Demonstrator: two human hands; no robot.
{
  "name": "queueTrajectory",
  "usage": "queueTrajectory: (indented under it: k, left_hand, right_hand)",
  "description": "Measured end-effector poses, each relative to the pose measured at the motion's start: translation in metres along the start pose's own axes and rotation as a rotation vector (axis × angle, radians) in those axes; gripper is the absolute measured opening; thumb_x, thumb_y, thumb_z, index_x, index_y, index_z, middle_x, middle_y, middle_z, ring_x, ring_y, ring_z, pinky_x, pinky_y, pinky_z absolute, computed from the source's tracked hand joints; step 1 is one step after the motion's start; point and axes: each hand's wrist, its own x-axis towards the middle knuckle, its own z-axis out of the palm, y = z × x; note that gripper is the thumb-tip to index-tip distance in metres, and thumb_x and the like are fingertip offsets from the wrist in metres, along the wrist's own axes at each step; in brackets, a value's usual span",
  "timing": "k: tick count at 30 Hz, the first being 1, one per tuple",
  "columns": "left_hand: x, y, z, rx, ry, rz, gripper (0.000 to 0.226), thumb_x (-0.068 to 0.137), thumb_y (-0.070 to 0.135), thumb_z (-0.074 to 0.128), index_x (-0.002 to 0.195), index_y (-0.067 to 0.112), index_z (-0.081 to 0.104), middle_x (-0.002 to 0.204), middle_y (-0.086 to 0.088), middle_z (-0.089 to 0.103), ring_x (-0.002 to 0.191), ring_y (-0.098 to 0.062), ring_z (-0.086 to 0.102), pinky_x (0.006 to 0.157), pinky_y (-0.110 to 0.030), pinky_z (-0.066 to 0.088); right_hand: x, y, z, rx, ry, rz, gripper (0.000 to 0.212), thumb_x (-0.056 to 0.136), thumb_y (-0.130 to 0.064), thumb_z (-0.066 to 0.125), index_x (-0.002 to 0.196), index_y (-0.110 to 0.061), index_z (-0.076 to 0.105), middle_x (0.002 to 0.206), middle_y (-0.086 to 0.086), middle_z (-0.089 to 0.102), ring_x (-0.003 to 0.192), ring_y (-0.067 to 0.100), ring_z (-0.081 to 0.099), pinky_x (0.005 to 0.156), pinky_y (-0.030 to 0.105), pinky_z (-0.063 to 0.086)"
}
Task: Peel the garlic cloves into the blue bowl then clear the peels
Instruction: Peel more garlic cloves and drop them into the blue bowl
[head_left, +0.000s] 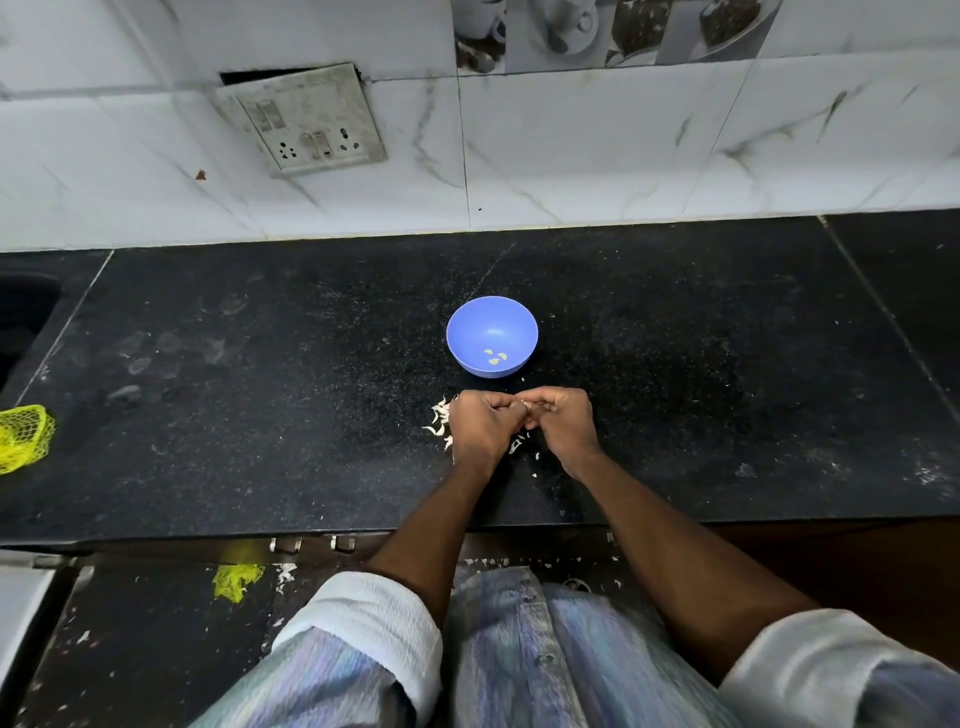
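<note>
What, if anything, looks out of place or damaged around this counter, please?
The socket plate on the wall hangs askew, with a dark gap showing above it. Yellow netting and white peel scraps lie on the floor below the counter.

Counter: black speckled stone, dusty. Blue bowl: smooth matt plastic. Wall tiles: glossy marbled white. Peels: papery.

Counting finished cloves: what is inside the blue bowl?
Three small peeled garlic cloves lie at the bottom of the blue bowl, near its front side. Nothing covers the inside; the near wall hides only a sliver.
</note>
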Motion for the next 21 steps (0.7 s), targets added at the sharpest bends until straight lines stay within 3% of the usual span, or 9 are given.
queueTrajectory:
  k: [4, 8, 10, 12, 16, 21]
  left_hand:
    - [-0.003, 0.004, 0.003, 0.032, 0.021, 0.036, 0.022, 0.082, 0.010, 0.077, 0.062, 0.018, 0.080, 0.054, 0.009, 0.069, 0.047, 0.000, 0.055, 0.049, -0.019, 0.047]
    - [0.001, -0.003, 0.005, 0.054, 0.042, 0.033, 0.024, 0.082, 0.015, 0.076, 0.058, 0.014, 0.074, 0.050, 0.002, 0.063, 0.046, -0.003, 0.044, 0.051, -0.032, 0.045]
    - [0.001, -0.005, 0.003, 0.038, 0.050, 0.039, 0.029, 0.083, 0.014, 0.075, 0.055, 0.013, 0.068, 0.046, 0.003, 0.057, 0.046, -0.003, 0.041, 0.049, -0.029, 0.041]
    - [0.003, -0.009, 0.001, -0.005, 0.041, 0.046, 0.033, 0.087, 0.013, 0.073, 0.055, 0.012, 0.067, 0.047, 0.006, 0.059, 0.047, -0.001, 0.044, 0.050, -0.026, 0.042]
    - [0.007, -0.021, -0.001, -0.025, 0.037, 0.054, 0.029, 0.091, 0.030, 0.066, 0.069, 0.012, 0.075, 0.061, -0.005, 0.070, 0.056, -0.008, 0.056, 0.058, -0.040, 0.054]
    - [0.009, -0.016, 0.002, -0.094, 0.046, 0.011, 0.013, 0.090, 0.022, 0.079, 0.078, 0.025, 0.082, 0.068, 0.007, 0.076, 0.066, -0.009, 0.073, 0.070, -0.033, 0.062]
  right_hand:
    - [-0.001, 0.000, 0.000, 0.010, 0.007, 0.007, 0.029, 0.085, 0.012, 0.062, 0.091, -0.009, 0.081, 0.082, 0.007, 0.079, 0.067, 0.015, 0.069, 0.064, 0.029, 0.054]
    - [-0.002, -0.005, 0.002, 0.041, 0.003, 0.008, 0.027, 0.086, 0.014, 0.061, 0.092, -0.004, 0.080, 0.080, 0.008, 0.078, 0.064, 0.011, 0.069, 0.062, 0.024, 0.053]
    - [-0.002, -0.010, 0.004, 0.062, -0.007, 0.003, 0.026, 0.088, 0.015, 0.058, 0.094, 0.001, 0.079, 0.077, 0.012, 0.076, 0.061, 0.009, 0.067, 0.060, 0.021, 0.052]
    - [0.000, -0.012, 0.005, 0.078, -0.033, -0.004, 0.024, 0.091, 0.014, 0.058, 0.095, 0.002, 0.078, 0.077, 0.017, 0.075, 0.061, 0.013, 0.067, 0.060, 0.022, 0.053]
    - [0.004, -0.010, 0.007, 0.081, -0.023, 0.019, 0.019, 0.093, 0.008, 0.064, 0.096, -0.003, 0.079, 0.079, 0.015, 0.077, 0.066, 0.016, 0.070, 0.063, 0.023, 0.055]
    - [0.004, -0.010, 0.008, 0.164, 0.029, 0.072, 0.012, 0.091, 0.007, 0.069, 0.100, 0.003, 0.076, 0.084, 0.016, 0.078, 0.074, 0.021, 0.076, 0.066, 0.024, 0.059]
